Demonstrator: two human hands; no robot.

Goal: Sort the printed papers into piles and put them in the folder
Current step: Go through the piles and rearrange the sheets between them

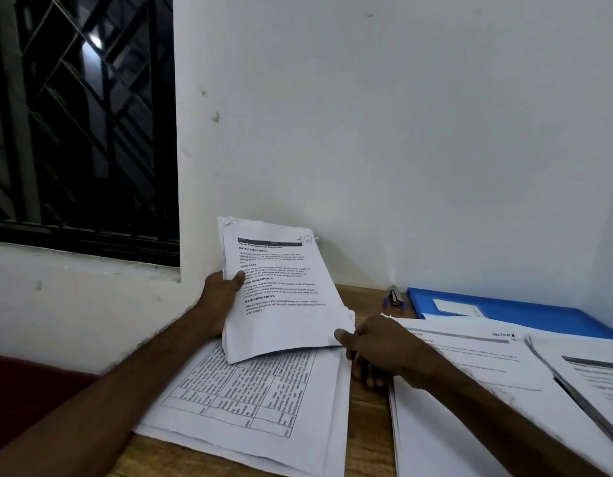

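A sheaf of printed papers [284, 294] is held up, tilted, over the desk. My left hand [219, 297] grips its left edge, thumb on the front page. My right hand [377, 349] pinches its lower right corner. Under it lies a pile of papers [263, 401] with a printed table on top. A second pile [470, 383] lies to the right, and a third pile [594, 376] reaches the right edge. The blue folder [525, 313] lies flat at the back right, against the wall.
A small stapler [396, 297] lies by the wall, left of the folder. The wooden desk [367, 425] shows between the piles. A white wall rises right behind the desk, and a barred window [81, 125] is at the left.
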